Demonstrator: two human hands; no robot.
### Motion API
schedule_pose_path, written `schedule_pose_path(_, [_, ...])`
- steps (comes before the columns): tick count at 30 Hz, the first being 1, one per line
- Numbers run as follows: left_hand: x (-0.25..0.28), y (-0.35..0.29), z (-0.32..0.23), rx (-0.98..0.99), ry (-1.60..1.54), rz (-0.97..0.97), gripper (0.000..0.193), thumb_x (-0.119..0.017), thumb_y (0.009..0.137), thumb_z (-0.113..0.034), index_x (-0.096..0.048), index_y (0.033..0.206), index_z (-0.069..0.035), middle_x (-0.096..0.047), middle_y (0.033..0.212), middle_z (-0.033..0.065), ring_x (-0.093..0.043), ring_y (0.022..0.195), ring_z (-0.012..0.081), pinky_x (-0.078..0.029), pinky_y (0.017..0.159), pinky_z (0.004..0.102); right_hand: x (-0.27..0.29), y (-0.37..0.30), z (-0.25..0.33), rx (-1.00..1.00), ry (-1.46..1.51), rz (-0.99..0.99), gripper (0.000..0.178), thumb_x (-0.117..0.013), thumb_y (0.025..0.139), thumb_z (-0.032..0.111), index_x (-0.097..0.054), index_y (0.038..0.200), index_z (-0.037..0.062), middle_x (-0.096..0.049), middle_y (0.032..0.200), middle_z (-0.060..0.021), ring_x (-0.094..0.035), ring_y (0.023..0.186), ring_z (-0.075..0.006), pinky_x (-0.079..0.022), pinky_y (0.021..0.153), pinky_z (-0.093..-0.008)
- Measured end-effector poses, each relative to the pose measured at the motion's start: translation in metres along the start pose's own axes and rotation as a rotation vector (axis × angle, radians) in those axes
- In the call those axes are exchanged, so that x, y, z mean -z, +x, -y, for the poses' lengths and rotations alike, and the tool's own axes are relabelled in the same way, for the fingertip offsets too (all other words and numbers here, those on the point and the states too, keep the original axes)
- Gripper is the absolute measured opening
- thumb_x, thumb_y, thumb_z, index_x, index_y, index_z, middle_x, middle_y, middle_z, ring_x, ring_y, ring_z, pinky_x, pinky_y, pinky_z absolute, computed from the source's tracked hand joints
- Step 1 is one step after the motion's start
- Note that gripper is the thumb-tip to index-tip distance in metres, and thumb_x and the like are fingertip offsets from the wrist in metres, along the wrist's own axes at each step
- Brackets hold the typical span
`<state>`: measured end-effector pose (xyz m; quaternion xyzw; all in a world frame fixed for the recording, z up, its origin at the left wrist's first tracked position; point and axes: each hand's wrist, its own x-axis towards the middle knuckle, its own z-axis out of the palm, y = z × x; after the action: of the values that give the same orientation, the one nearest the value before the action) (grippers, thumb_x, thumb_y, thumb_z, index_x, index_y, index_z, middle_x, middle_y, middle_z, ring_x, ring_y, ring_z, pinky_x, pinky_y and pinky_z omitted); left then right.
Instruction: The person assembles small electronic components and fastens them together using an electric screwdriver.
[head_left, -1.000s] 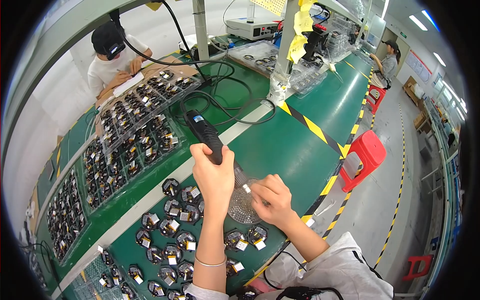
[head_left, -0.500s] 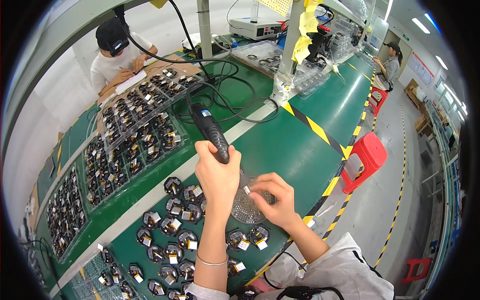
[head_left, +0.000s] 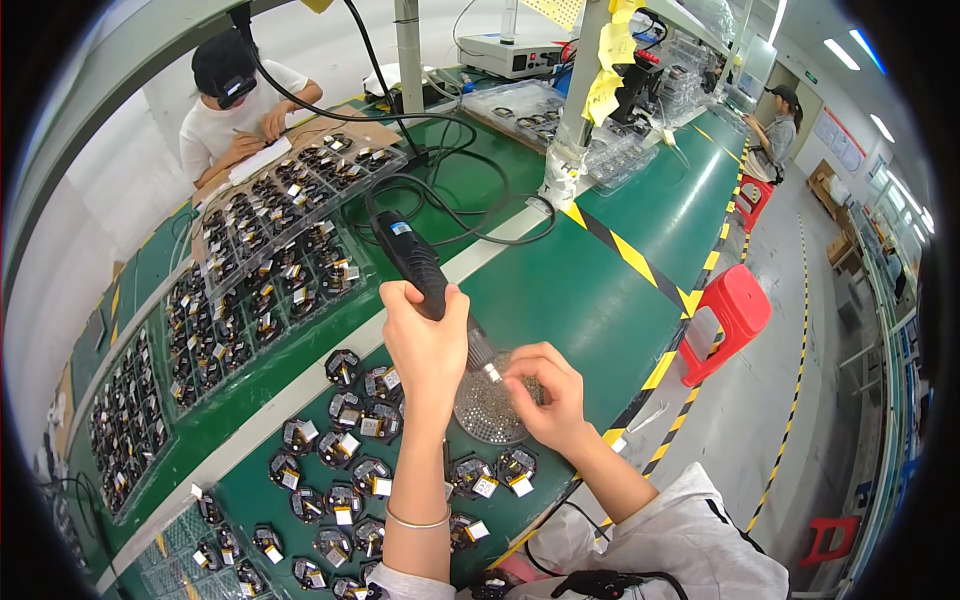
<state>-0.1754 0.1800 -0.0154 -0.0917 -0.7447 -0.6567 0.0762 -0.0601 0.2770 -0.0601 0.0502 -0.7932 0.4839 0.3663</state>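
Observation:
My left hand (head_left: 428, 338) is wrapped round the black grip of a corded electric screwdriver (head_left: 408, 252), which tilts down to the right. Its silver tip sits just above a round dish of perforated look (head_left: 487, 426), with what appear to be small screws in it. Close beside the tip, my right hand (head_left: 556, 400) has its thumb and forefinger brought together over the dish's right part; whatever they pinch is too small to make out. Left of and below the dish, several round black electronic assemblies (head_left: 343, 449) with silvery battery pouches lie on the green mat, partly hidden by my left forearm.
Clear plastic trays (head_left: 365, 285) full of similar assemblies stand to the left. A black cable (head_left: 480, 237) loops behind the screwdriver. Beyond it rises a post (head_left: 565, 165) with yellow notes. Another person (head_left: 235, 110) works across the bench; a red stool (head_left: 725, 315) stands right.
The screwdriver and my left hand have shifted slightly left and down. My right hand stays by the tip, moved a little left. Across the bench, the other person's hands have moved slightly.

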Motion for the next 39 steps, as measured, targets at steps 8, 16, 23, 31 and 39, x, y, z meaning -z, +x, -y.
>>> schedule_pose_path(8, [-0.001,-0.001,0.003,-0.035,0.060,0.006,0.033,-0.068,0.081,-0.014,-0.037,0.087,-0.003,-0.056,0.061,0.0121,-0.053,0.052,0.0204,-0.043,0.054,0.0366,-0.004,-0.001,0.001,0.107,-0.093,-0.088,0.020,-0.067,0.071,-0.010,-0.065,0.089,-0.0021,-0.062,0.091,-0.0130,-0.062,0.082,-0.0214,-0.050,0.072,-0.0293])
schedule_pose_path(16, [0.000,-0.002,0.000,0.006,0.037,0.004,0.033,-0.068,0.082,-0.013,-0.037,0.087,-0.003,-0.057,0.063,0.0126,-0.054,0.053,0.0201,-0.044,0.055,0.0353,-0.004,-0.001,0.001,0.106,-0.062,-0.071,0.024,-0.067,0.068,-0.012,-0.066,0.090,-0.0022,-0.062,0.092,-0.0134,-0.062,0.083,-0.0220,-0.050,0.073,-0.0292])
schedule_pose_path(23, [-0.001,-0.001,0.000,-0.005,0.016,0.015,0.033,-0.067,0.082,-0.013,-0.037,0.087,-0.003,-0.057,0.063,0.0124,-0.055,0.053,0.0213,-0.045,0.056,0.0360,-0.003,-0.001,-0.001,0.120,-0.060,-0.086,0.022,-0.069,0.070,-0.010,-0.066,0.090,-0.0022,-0.063,0.091,-0.0134,-0.062,0.081,-0.0210,-0.050,0.071,-0.0285])
schedule_pose_path(31, [-0.001,-0.003,0.001,-0.012,0.029,0.021,0.032,-0.067,0.082,-0.014,-0.037,0.088,-0.004,-0.056,0.061,0.0124,-0.056,0.052,0.0239,-0.044,0.055,0.0382,-0.003,0.000,-0.001,0.133,-0.088,-0.065,0.018,-0.070,0.071,-0.010,-0.067,0.087,-0.0024,-0.063,0.089,-0.0126,-0.062,0.076,-0.0203,-0.050,0.065,-0.0277])
schedule_pose_path(39, [-0.002,-0.002,0.001,-0.050,0.086,0.010,0.033,-0.067,0.081,-0.015,-0.037,0.088,-0.004,-0.055,0.059,0.0140,-0.056,0.051,0.0286,-0.044,0.055,0.0405,-0.004,0.000,0.001,0.161,-0.139,-0.061,0.020,-0.070,0.069,-0.009,-0.065,0.087,-0.0014,-0.063,0.087,-0.0130,-0.063,0.075,-0.0223,-0.050,0.066,-0.0287])
